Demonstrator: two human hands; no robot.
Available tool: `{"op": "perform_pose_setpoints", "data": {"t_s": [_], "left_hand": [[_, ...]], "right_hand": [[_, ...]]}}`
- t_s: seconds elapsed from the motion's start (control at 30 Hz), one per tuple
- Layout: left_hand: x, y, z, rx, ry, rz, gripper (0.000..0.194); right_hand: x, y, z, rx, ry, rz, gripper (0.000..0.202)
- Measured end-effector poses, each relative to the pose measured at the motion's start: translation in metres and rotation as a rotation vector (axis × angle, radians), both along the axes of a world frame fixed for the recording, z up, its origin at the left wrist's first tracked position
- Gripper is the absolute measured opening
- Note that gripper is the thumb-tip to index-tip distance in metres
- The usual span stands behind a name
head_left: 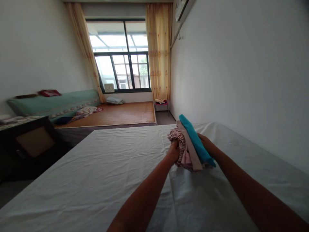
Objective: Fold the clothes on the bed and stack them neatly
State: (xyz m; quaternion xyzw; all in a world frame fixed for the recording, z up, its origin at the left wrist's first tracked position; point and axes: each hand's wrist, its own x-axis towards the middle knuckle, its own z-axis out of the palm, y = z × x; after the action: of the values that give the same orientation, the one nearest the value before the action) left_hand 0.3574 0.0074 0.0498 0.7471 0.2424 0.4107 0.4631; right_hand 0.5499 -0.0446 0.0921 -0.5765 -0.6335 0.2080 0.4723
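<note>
Between my two hands a bundle of folded clothes stands on edge over the white sheet. On the left of the bundle is a brown-and-white patterned garment with a gathered edge. Pale pink cloth is in the middle, and a bright blue folded garment is on the right. My left hand is closed on the patterned garment, its fingertips partly hidden in the folds. My right hand presses against the outer side of the blue garment, with most of its fingers hidden behind it.
Beyond the sheet stands a bed with a brown mat, crumpled clothes and a green-covered headboard. A dark cabinet is at left. A small stool stands below the curtain. A white wall runs along the right.
</note>
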Motion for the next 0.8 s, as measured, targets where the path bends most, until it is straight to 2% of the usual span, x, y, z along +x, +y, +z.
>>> {"op": "perform_pose_setpoints", "data": {"t_s": [0.1,0.2,0.3,0.4,0.5,0.57,0.67,0.73,0.8], "left_hand": [[-0.052,-0.001,0.041,0.094,-0.079,0.176,0.028],[-0.123,-0.003,0.081,0.298,-0.149,0.320,0.040],[-0.205,-0.006,0.105,0.391,-0.019,0.510,0.029],[-0.281,-0.009,0.115,0.388,0.183,0.693,0.013],[-0.336,-0.016,0.124,0.408,0.249,0.798,0.013],[-0.364,-0.021,0.133,0.380,0.164,0.837,0.016],[-0.397,-0.025,0.143,0.313,-0.165,0.897,0.022],[-0.414,-0.024,0.142,0.289,-0.368,0.956,0.026],[-0.426,-0.021,0.133,0.251,-0.359,0.981,0.029]], "right_hand": [[-0.049,0.003,0.032,0.172,0.161,0.082,0.029],[-0.095,0.012,0.064,0.214,0.193,0.130,0.028],[-0.126,0.025,0.086,0.237,0.199,0.111,0.035],[-0.144,0.033,0.096,0.240,0.318,0.087,0.039],[-0.162,0.031,0.105,0.222,0.482,0.104,0.044],[-0.175,0.028,0.115,0.238,0.605,0.155,0.045],[-0.198,0.032,0.128,0.330,0.731,0.255,0.046],[-0.219,0.045,0.130,0.308,0.688,0.326,0.047],[-0.248,0.062,0.128,0.165,0.498,0.411,0.049]]}}
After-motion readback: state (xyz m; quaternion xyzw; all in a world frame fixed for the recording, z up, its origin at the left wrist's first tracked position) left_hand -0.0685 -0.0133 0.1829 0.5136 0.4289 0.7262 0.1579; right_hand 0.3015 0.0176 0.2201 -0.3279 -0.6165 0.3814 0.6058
